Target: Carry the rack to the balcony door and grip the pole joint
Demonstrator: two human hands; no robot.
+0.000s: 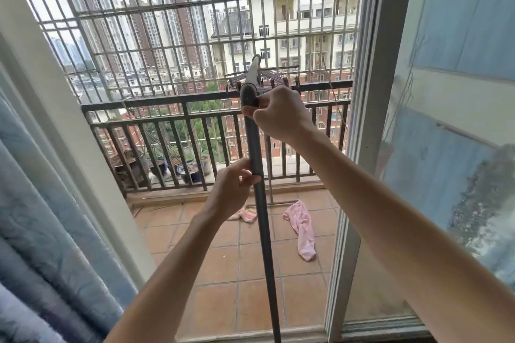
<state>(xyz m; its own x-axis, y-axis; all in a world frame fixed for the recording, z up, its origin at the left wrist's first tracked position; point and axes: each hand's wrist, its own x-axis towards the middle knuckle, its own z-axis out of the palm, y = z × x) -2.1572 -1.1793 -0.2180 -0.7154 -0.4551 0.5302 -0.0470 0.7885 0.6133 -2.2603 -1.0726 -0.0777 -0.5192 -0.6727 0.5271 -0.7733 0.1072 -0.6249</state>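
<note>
Both bare arms reached forward; left hand (232,186) sat lower, fingers (249,179) curled in a grip; right hand (281,113) higher, wrist bent, fingers pinched.

Pink cloth (302,231): lying crumpled on the balcony floor (223,264), toward its right side, near the sliding glass door (434,125).
Striped cloth (245,214): lying on the same tiles, to the left of the pink one, well apart from it.
Plant pots (178,167): standing in a cluster at the far left corner of the floor, right against the railing (195,120).
Railing: running dark along the floor's far edge.
Security grille (172,22): rising above the railing, with apartment blocks (306,30) showing through it.
Blue curtain (41,203): hanging in folds along the left edge.
Clothes pegs (278,82): hanging from a rack near the railing's top.
</note>
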